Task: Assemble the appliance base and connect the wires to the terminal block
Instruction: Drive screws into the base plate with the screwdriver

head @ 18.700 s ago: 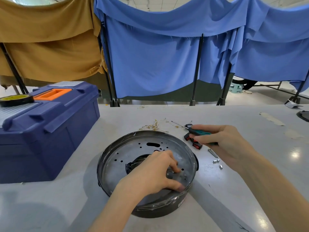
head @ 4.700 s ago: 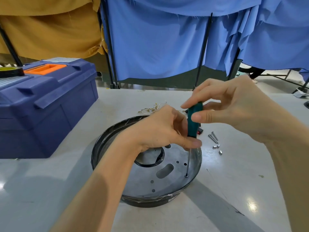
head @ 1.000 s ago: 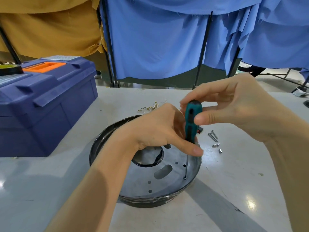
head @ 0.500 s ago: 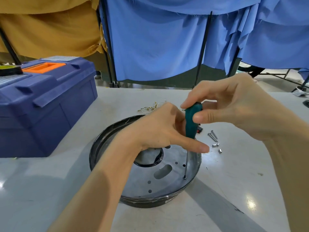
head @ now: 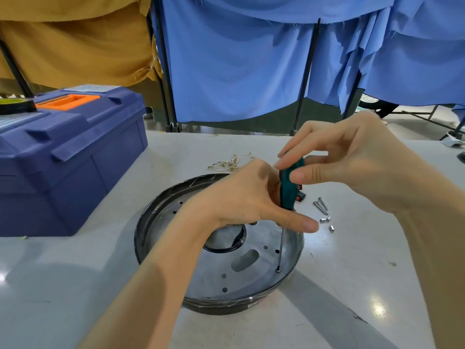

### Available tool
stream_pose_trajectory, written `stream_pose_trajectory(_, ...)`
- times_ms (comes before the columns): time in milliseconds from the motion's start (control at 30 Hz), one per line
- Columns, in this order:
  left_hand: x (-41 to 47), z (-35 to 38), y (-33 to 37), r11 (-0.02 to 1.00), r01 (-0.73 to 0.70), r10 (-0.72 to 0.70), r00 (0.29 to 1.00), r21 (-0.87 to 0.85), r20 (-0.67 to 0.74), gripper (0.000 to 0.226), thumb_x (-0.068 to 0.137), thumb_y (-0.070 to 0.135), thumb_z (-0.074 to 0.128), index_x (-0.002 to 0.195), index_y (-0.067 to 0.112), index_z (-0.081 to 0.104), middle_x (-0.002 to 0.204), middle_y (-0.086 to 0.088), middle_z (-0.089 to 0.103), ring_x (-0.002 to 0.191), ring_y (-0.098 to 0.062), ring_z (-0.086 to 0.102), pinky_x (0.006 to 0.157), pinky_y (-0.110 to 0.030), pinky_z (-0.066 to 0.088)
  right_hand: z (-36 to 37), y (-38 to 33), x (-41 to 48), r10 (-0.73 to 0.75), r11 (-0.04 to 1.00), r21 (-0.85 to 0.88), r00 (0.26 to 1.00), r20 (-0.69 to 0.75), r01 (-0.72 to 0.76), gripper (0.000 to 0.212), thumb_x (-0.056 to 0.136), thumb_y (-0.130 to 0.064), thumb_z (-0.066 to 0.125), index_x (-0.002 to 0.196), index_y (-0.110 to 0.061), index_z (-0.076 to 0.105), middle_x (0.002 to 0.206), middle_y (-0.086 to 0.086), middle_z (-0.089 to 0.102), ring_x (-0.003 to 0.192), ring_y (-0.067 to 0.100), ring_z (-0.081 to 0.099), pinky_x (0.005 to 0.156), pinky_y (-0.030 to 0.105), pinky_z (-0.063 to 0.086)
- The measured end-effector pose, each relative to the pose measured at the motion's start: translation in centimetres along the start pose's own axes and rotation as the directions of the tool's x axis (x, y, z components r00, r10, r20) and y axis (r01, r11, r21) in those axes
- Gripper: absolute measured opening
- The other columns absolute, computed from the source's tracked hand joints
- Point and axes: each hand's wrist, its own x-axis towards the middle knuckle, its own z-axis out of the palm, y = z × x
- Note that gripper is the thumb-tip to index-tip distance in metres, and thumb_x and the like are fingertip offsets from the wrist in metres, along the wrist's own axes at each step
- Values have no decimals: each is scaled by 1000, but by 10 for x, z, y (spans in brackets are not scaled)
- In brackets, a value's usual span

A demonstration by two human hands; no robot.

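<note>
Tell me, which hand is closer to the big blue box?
Left. The left hand sits over the round base, on the side toward the blue box. The right hand is beyond the screwdriver, farther from the box.

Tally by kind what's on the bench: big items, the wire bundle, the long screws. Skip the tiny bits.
screwdriver: 1
appliance base: 1
toolbox: 1
tape roll: 1
wire bundle: 1
long screws: 2
Total: 7
</note>
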Motion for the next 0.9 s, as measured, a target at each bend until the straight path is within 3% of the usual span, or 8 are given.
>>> stream_pose_trajectory(67, -2, -4, 0, 1000, -5, 7, 997, -18, 71, 16, 75, 30, 83, 87, 28, 73, 80, 17, 72, 79, -3, 67, 78, -23, 50, -2, -1, -1, -23, 999, -24, 1000, 0, 23, 43, 65, 8, 79, 100, -18, 76, 87, 6, 73, 91, 23, 70, 76, 27, 58)
stream_pose_trajectory(167, -8, -12, -1, 996, -29, 43, 985, -84, 168, 22, 83, 12, 75, 105, 12, 72, 103, -3, 75, 105, -16, 68, 102, -39, 49, -4, -4, -3, -34, 999, 12, 999, 38, 33, 49, 63, 12, 78, 104, -14, 74, 90, 5, 74, 96, 23, 71, 77, 28, 59)
stream_pose_trajectory(233, -9, -11, -1, 996, -27, 38, 991, -85, 128, 16, 79, 14, 79, 94, 15, 73, 94, -2, 76, 96, -16, 71, 97, -48, 51, -1, -4, -2, -26, 999, 42, 999, 45, 24, 38, 63, -2, 81, 98, -12, 75, 94, 6, 75, 97, 23, 71, 77, 27, 58)
stream_pose_trajectory(333, -3, -5, -1, 999, -37, 37, 999, -17, -3, 24, 69, 29, 88, 66, 23, 65, 55, 13, 57, 55, -9, 53, 61, -23, 44, 4, 0, 0, -10, 1000, -3, 1000, 13, 10, 28, 63, -20, 85, 89, -13, 77, 94, 4, 71, 92, 23, 69, 77, 29, 57)
stream_pose_trajectory(433, 0, -1, -2, 1000, -8, 8, 1000, -29, -20, 33, 63, 42, 90, 79, 23, 67, 60, -7, 51, 58, -24, 46, 58, -32, 46, 5, 1, 2, -36, 999, -30, 999, -40, 34, 27, 65, -13, 80, 91, -16, 77, 88, 4, 70, 86, 23, 69, 77, 30, 57)
stream_pose_trajectory(533, -3, -5, 0, 999, -19, 22, 997, -49, 70, 21, 66, 34, 89, 69, 33, 67, 64, 14, 65, 61, -5, 59, 61, -12, 43, 1, -3, 0, -64, 998, 14, 998, 2, 64, 43, 62, 0, 78, 103, -13, 73, 88, 6, 71, 87, 20, 70, 75, 24, 58)
stream_pose_trajectory(700, -6, -10, -2, 995, 45, -61, 983, 92, 176, 47, 72, 22, 86, 115, 25, 68, 113, 11, 71, 105, -2, 65, 92, -25, 49, -6, -5, -4, -42, 996, 81, 995, 86, 35, 37, 63, 0, 78, 98, -10, 73, 96, 9, 74, 96, 24, 70, 79, 27, 58)
stream_pose_trajectory(900, -12, 10, -16, 870, 246, -351, 917, 426, 187, 88, 64, 42, 88, 138, 47, 42, 129, 37, 35, 128, -5, 42, 105, -30, 40, -7, -5, -5, 2, 999, 45, 993, 122, -7, 31, 70, 3, 72, 99, -9, 73, 97, 10, 74, 95, 32, 69, 85, 41, 59)
